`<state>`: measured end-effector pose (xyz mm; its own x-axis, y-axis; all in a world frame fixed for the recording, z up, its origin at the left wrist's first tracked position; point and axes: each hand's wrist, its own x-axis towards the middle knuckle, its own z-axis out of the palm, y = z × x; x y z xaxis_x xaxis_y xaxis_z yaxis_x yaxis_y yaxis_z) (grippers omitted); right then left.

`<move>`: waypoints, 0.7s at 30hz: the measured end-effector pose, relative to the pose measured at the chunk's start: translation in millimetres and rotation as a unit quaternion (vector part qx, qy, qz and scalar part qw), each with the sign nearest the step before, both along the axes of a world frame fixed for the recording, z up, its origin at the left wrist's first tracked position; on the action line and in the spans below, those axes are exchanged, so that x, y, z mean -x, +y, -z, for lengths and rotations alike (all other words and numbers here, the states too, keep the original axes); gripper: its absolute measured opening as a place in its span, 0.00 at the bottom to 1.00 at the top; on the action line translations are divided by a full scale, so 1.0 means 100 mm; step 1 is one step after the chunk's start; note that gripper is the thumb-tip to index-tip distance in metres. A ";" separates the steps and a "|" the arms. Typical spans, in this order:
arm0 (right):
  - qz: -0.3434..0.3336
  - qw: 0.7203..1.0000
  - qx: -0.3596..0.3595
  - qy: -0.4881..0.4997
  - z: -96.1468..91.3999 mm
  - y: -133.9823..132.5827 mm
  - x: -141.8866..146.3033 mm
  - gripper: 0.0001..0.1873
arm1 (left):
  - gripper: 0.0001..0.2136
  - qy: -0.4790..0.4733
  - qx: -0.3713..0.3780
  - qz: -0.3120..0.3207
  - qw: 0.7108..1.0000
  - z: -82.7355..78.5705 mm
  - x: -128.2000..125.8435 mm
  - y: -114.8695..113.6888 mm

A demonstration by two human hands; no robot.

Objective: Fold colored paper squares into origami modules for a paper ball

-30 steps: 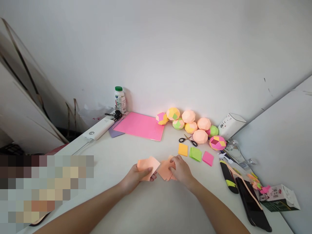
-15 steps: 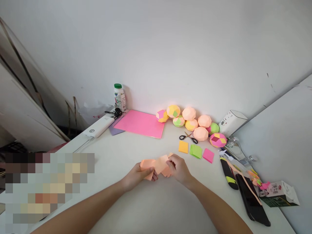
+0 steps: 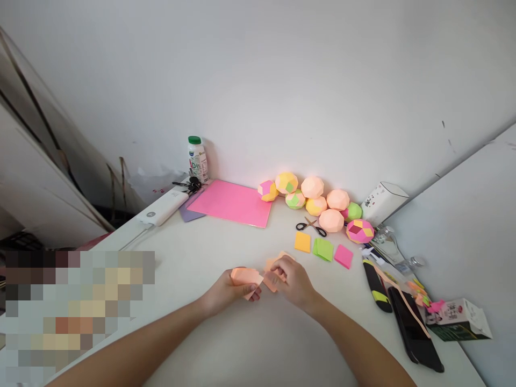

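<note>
I saw soft, even light on the grey-white wall, a faint shadow right of the bottle and a pinkish glow behind the paper balls. Wide-angle distortion stretched the frame's edges; coarse pixel blocks covered the lower left.

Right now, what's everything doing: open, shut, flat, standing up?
Left hand: holding peach squares
Right hand: curled over other peach squares
Scissors: blades open
Green-capped bottle: upright, capped
Pink sheet: flat, partly covering purple sheet
Green squares: stacked unevenly
Faceted paper balls: clustered by the wall
Black phone: screen dark, peach strip across it
</note>
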<state>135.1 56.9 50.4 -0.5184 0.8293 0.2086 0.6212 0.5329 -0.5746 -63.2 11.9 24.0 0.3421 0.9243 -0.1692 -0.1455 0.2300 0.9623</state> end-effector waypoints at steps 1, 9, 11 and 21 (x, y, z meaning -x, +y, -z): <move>-0.033 0.999 0.015 0.026 0.00 -0.05 0.03 0.09 | 0.13 0.011 -0.019 0.012 1.000 -0.01 -0.01 0.00; -0.042 0.995 -0.028 0.083 0.12 -0.01 0.06 0.13 | 0.17 0.011 -0.011 0.055 0.998 -0.08 0.04 -0.02; 0.004 0.999 -0.033 0.037 0.14 0.10 0.01 0.13 | 0.19 0.004 0.009 0.030 1.000 -0.10 0.05 -0.01; 0.086 0.992 -0.023 -0.092 0.17 0.20 -0.08 0.02 | 0.14 -0.068 0.072 -0.039 0.994 0.01 0.04 0.02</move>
